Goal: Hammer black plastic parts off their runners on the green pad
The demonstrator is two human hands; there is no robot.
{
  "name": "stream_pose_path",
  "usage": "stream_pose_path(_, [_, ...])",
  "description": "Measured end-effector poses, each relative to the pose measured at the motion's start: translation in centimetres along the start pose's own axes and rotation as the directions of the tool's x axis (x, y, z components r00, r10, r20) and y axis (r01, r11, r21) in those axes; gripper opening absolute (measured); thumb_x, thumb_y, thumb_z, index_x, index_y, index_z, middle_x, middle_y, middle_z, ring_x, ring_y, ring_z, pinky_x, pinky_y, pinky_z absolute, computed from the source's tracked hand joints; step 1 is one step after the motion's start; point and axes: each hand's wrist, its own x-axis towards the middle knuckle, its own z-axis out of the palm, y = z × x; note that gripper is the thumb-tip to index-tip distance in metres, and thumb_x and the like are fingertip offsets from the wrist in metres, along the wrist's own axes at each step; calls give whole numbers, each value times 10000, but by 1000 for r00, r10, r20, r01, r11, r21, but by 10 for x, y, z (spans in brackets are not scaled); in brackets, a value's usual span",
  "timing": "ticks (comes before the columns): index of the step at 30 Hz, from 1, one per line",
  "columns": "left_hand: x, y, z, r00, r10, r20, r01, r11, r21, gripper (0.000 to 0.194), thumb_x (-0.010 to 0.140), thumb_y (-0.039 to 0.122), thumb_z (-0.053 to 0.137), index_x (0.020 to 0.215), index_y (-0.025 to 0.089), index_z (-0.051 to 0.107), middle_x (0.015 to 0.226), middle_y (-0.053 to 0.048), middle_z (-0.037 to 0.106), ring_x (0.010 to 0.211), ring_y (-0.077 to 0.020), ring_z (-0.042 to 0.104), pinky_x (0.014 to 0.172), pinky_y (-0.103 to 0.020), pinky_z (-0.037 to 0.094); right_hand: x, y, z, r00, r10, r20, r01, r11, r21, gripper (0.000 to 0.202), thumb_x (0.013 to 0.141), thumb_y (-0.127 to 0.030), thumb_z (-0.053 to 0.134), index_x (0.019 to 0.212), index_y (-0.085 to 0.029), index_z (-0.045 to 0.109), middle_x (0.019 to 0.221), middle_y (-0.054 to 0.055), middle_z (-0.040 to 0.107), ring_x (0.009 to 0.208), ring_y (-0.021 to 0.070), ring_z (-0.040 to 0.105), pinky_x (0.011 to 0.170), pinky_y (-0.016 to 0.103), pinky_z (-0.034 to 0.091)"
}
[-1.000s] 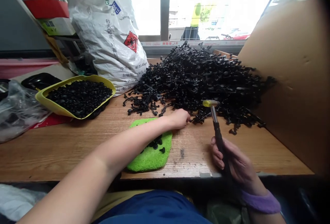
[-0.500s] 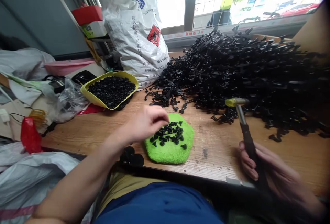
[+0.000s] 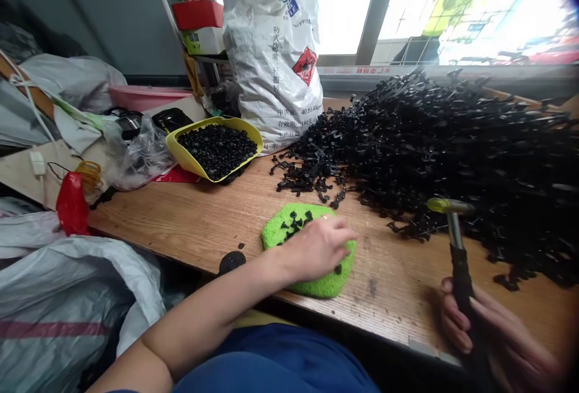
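My left hand (image 3: 320,247) is over the green fuzzy pad (image 3: 323,287), its fingers curled downward at the pad's right side. Whatever lies under the fingertips is hidden. Small black plastic pieces with round heads (image 3: 296,222) lie on the pad, partly covered by the hand. My right hand (image 3: 479,320), at the right near the table edge, grips a hammer (image 3: 462,272) by its dark handle. The hammer stands upright, and its metal head with a yellow face (image 3: 446,205) is in the air, clear of the pad.
A large heap of black plastic parts (image 3: 434,152) covers the back right of the wooden table (image 3: 181,218). A yellow scoop (image 3: 194,167) full of small black pieces stands left of it, beside a white printed sack (image 3: 271,49). Plastic bags (image 3: 136,164) lie at the left.
My left hand has moved right across the pad and now covers many of the black pieces. The right hand still holds the hammer. The whole view has shifted, with things appearing further right.
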Motion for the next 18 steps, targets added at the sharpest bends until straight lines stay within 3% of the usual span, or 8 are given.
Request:
stream_pose_path(3, [-27,-24,-27,955,-226,-191,192,965,-179,103,837,203,494,826,155,585,834,-38,581,780,-138,528,709,-263,433,-1,-1,4,1000,-3,-12,3,1000,0,218,709,-327,598,901,-229,564,557,1,449,412,116,423,353,214,359])
stream_pose_path(6, [-62,-47,-40,902,-419,-102,380,884,-271,125,790,275,574,783,150,586,696,-4,550,615,-108,486,564,-222,399,-2,-1,8,999,-11,-47,12,1000,8,221,693,-327,609,882,-221,570,554,3,445,407,117,415,344,215,352])
stream_pose_path(9, [-86,-57,-33,909,-417,13,402,865,-300,102,771,245,589,810,154,613,721,-9,557,607,-99,482,556,-211,386,-3,-3,10,997,-5,-81,6,1000,18,230,670,-335,638,856,-218,572,542,1,438,402,116,405,336,214,345])
stream_pose_path(14, [-91,-54,-18,888,-444,-118,404,876,-262,87,777,180,538,708,157,586,701,-7,531,596,-97,472,550,-213,372,-5,-7,12,999,35,-36,-33,998,45,200,717,-335,624,876,-226,572,567,3,454,431,121,420,368,221,374])
stream_pose_path(18, [-91,-49,-20,867,-472,-158,418,863,-283,44,770,182,537,788,169,576,727,-7,532,597,-101,472,542,-211,382,-7,-6,16,996,-6,-86,10,999,45,192,732,-336,601,879,-215,574,575,2,445,429,108,406,363,207,359])
